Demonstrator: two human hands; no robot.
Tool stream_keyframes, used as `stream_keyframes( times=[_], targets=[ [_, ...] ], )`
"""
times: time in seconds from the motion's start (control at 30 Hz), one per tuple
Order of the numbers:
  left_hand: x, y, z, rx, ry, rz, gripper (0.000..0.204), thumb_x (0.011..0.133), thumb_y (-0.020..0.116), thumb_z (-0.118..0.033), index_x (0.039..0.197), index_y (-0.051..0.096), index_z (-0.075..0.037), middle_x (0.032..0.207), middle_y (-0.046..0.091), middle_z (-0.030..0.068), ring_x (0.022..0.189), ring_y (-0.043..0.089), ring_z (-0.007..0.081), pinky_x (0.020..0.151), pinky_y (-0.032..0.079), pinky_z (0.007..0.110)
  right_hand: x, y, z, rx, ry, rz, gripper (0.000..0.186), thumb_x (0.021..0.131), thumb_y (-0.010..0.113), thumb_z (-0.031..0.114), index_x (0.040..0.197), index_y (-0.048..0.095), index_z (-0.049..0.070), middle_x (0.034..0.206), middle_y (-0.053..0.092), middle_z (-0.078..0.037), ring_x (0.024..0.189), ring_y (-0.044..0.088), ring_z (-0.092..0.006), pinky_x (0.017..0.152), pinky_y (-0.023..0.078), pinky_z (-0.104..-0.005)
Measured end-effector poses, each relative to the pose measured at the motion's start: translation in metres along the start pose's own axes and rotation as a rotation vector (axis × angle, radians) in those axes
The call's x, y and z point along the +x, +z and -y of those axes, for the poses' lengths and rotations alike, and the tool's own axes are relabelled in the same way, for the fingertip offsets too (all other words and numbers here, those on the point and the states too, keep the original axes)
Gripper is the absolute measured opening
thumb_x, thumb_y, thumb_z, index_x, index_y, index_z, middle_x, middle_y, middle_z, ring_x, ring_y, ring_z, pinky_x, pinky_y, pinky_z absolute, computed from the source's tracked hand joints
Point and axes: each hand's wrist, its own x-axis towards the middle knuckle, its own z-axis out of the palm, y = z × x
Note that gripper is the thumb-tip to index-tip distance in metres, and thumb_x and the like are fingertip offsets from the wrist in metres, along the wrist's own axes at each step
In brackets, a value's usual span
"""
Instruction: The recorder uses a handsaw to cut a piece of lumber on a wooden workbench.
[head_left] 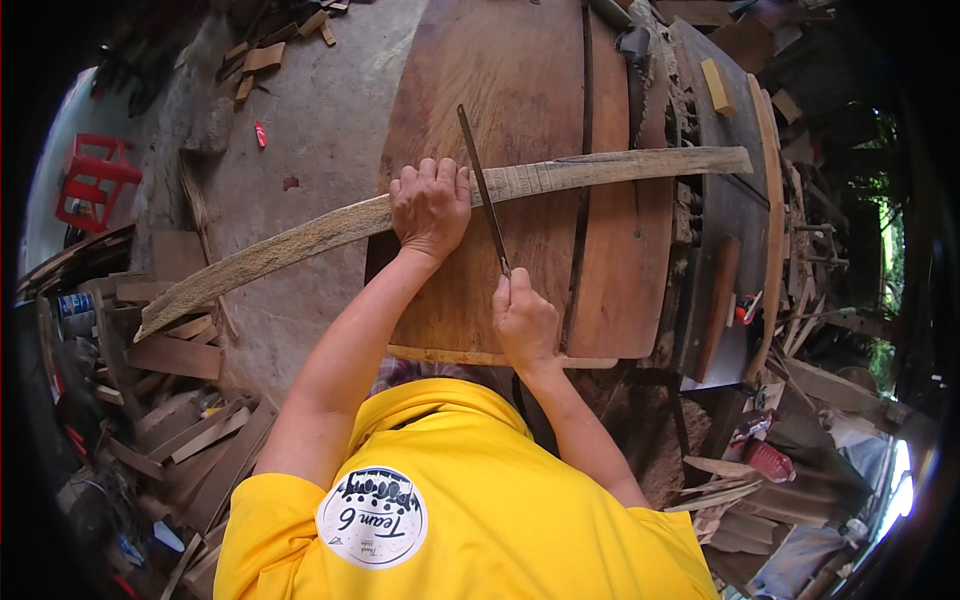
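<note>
Your left hand's point(430, 210) fingers point(428, 172) lie close together, bent over the far edge of the curved wooden beam point(640, 166) and clamped on it; you can't see their tips. Your right hand point(526, 320) is closed in a fist, its fingers clamped on the near end of the narrow dark metal tool point(487, 200), so whatever grip it has is hidden in your palm. The tool slants away from you and a little to the left, crossing the beam just right of your left hand, its tip well past the far edge. To the right of the tool, a row of thin crosswise marks point(520, 180) shows on the beam's face. The beam lies across your brown wooden desk point(490, 70), its left end reaching out past the desk toward the scrap wood point(175, 357) and its right end over a dark board point(715, 125). Near that right end, on the far side, sits a yellowish block point(718, 87). Your yellow shirt point(470, 500) fills the view below the desk's near edge. Farther left, past the concrete floor point(310, 130), is a red stool point(97, 182); at lower right, a red bottle point(768, 460) lies among more wood pieces point(745, 527).
</note>
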Motion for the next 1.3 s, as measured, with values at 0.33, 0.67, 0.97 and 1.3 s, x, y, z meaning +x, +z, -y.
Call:
stream_keyframes(
  times=[0.33, 0.67, 0.97, 1.3],
  targets=[
    [0.001, 0.000, 0.003, 0.052, 0.041, 0.015, 0.022, 0.092, 0.055, -0.031, 0.081, 0.057, -0.012, 0.082, 0.057, 0.0065, 0.079, 0.055, 0.0282, 0.070, 0.042, 0.042, 0.015, 0.012, 0.020, -0.081, 0.055, 0.077, 0.014, 0.096, 0.049, 0.021, 0.089, 0.050, 0.009, 0.063, 0.065, -0.015, 0.059, 0.066, -0.0358, 0.051, 0.054, -0.0447],
    [0.003, 0.001, 0.005, 0.020, 0.038, -0.002, 0.018, 0.093, 0.054, -0.028, 0.085, 0.054, -0.012, 0.082, 0.056, 0.0071, 0.077, 0.055, 0.0286, 0.069, 0.041, 0.043, 0.001, 0.010, 0.012, -0.052, 0.041, 0.103, 0.016, 0.095, 0.049, 0.022, 0.085, 0.048, 0.010, 0.060, 0.064, -0.016, 0.057, 0.066, -0.0347, 0.049, 0.054, -0.0462],
    [0.000, 0.003, 0.008, 0.051, 0.048, 0.003, 0.016, 0.090, 0.057, -0.028, 0.083, 0.054, -0.013, 0.080, 0.055, 0.0062, 0.077, 0.055, 0.0280, 0.068, 0.041, 0.043, 0.005, 0.013, 0.019, -0.063, -0.004, 0.067, 0.017, 0.096, 0.049, 0.021, 0.084, 0.049, 0.009, 0.061, 0.064, -0.016, 0.056, 0.066, -0.0335, 0.050, 0.054, -0.0447],
    [-0.001, 0.004, 0.007, 0.014, 0.042, 0.009, 0.015, 0.090, 0.057, -0.027, 0.084, 0.054, -0.014, 0.081, 0.055, 0.0058, 0.076, 0.054, 0.0282, 0.069, 0.042, 0.043, 0.027, 0.019, 0.025, -0.140, 0.030, 0.086, 0.015, 0.095, 0.050, 0.022, 0.088, 0.049, 0.009, 0.060, 0.064, -0.015, 0.057, 0.066, -0.0348, 0.050, 0.054, -0.0454]
  ],
)
